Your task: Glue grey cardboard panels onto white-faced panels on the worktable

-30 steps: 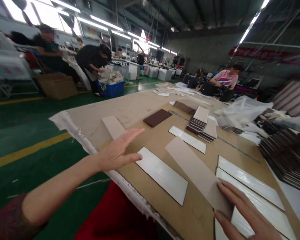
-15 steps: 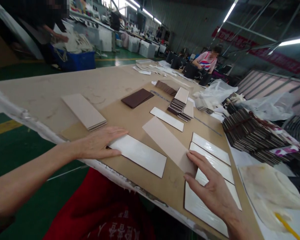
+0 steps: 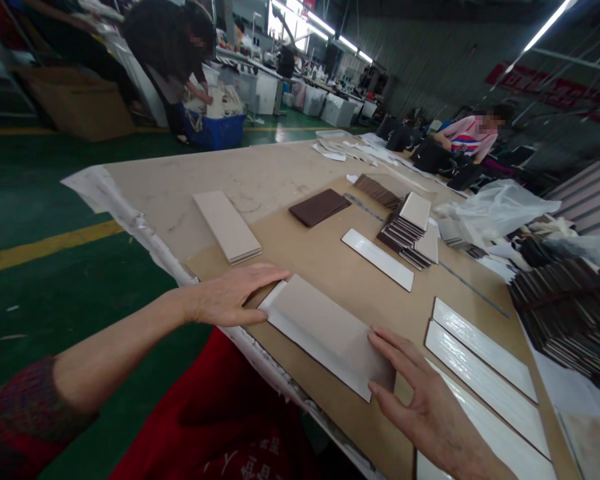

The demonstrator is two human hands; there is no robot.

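A beige rectangular card [image 3: 325,328] lies on top of a glossy white strip [image 3: 300,343], whose edge shows along the near side. My left hand [image 3: 233,297] rests flat at the card's left end, fingers touching its corner. At the card's right end my right hand [image 3: 423,403] presses with spread fingers. Both pieces lie on a brown cardboard sheet [image 3: 320,257] near the table's front edge.
A beige stack [image 3: 227,227] lies to the left, a dark brown piece [image 3: 319,207] and stacked pieces [image 3: 407,227] farther back. More white strips [image 3: 480,363] lie to the right, beside dark bundles [image 3: 567,313]. A seated person [image 3: 467,140] works at the far end; another bends over a blue bin [image 3: 213,130].
The beige card, held by my right hand, moved left and now covers the white strip. My left hand stayed at the strip's left end.
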